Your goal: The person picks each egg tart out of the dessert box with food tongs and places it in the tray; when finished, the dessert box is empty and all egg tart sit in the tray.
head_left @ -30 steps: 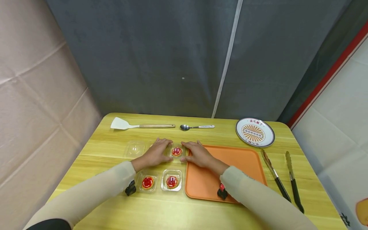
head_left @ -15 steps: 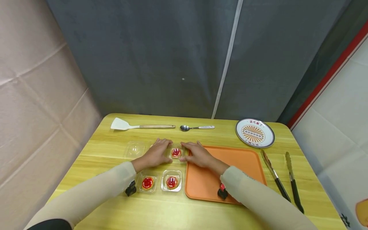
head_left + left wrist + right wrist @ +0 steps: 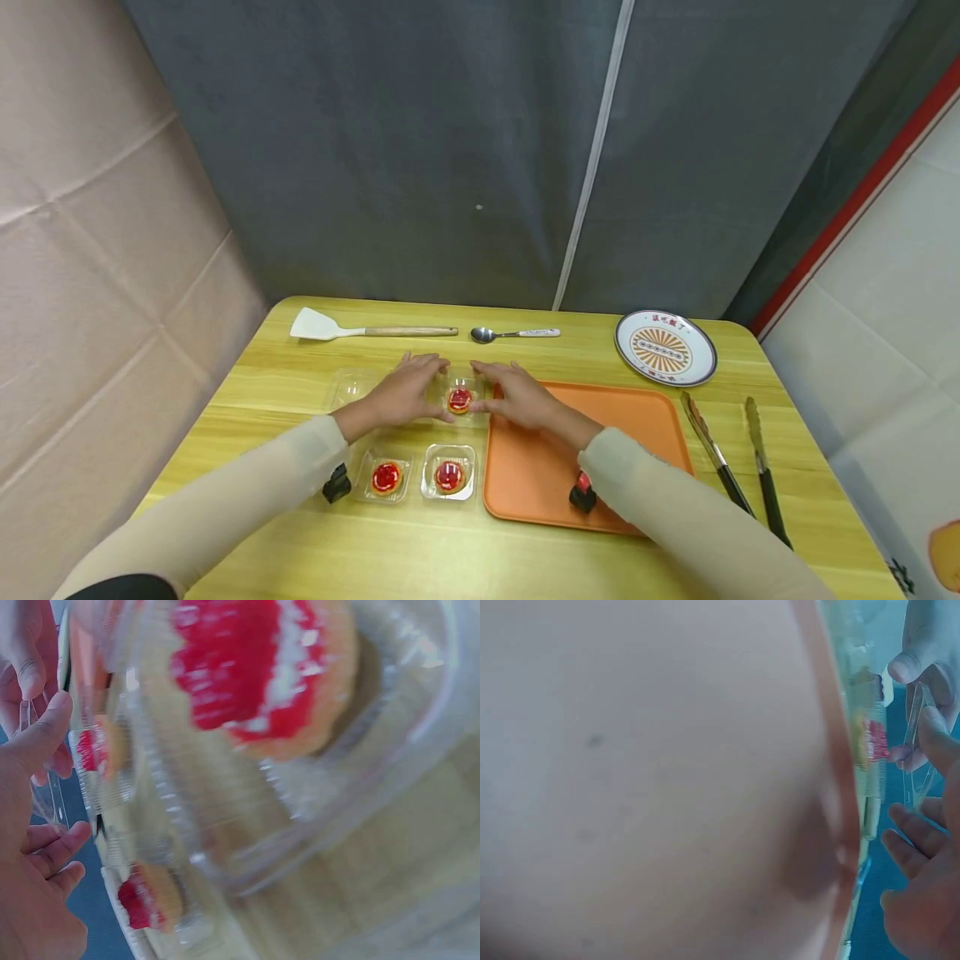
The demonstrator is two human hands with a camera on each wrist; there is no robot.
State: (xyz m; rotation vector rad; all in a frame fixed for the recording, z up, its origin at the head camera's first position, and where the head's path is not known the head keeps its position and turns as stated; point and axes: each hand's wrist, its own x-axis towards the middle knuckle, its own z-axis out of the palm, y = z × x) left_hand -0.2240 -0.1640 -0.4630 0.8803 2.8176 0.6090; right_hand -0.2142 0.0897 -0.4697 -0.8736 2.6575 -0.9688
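hovering just above a clear box (image 3: 111, 793) with a red-topped tart (image 3: 460, 401) inside, a clear lid (image 3: 46, 799) is held between the left hand (image 3: 401, 393) and the right hand (image 3: 527, 400). in each, the lid's edge is gripped by the thumb and fingers, spread wide and slightly bent. the box is set on the yellow table (image 3: 337, 558), beside the orange tray (image 3: 611, 412). nearer the front, a second tart (image 3: 386, 477) is held in the left box (image 3: 363, 492) and a third tart (image 3: 449, 476) in the right box (image 3: 469, 479). another clear plastic piece (image 3: 348, 387) is partly hidden by the left hand; whether it is lid or box cannot be told.
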